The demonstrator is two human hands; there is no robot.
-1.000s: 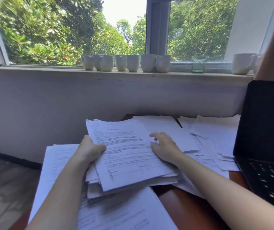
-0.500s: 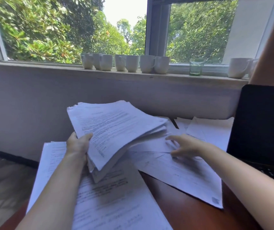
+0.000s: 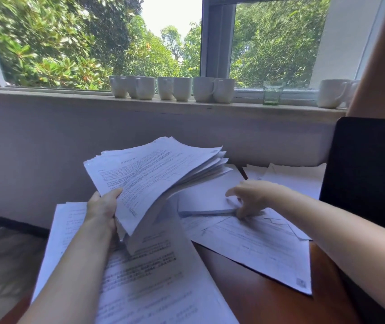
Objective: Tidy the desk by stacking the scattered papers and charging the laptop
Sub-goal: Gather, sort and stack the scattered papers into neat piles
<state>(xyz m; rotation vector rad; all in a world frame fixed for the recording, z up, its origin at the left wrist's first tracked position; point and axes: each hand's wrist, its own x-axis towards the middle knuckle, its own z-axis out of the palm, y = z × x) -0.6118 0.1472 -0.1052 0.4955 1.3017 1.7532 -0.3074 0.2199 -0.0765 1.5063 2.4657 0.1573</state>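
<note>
- Papers (image 3: 287, 178) lie scattered over the desk (image 3: 245, 300). The thickest lot is a stack (image 3: 154, 181) held up off the desk left of centre.
- It is tilted, its long axis running from the near-left corner up and away to the right, and its far edges fan loose.
- At that near-left corner the left hand (image 3: 102, 206) grips the stack, thumb on top and fingers hidden beneath.
- Just right of the stack and lower, a thin bundle (image 3: 205, 199) lies flat with its long edge running left to right. Its left end is tucked under the fanned edges.
- On the bundle's near-right corner sits the right hand (image 3: 252, 197), fingers bent down over the edge. It is too blurred to tell whether they pinch or only touch.
- The two hands are apart, with the bundle between them.
- To my eye the right hand is the nearer one. The bundle would have to come up and leftward to join the stack.
- Under the bundle a big sheet (image 3: 261, 251) lies askew, one corner pointing near-right.
- Other near sheets (image 3: 154, 288) spread below the left forearm.
- Far right stands the laptop (image 3: 369, 174), open, its screen dark. I see no cable.
</note>
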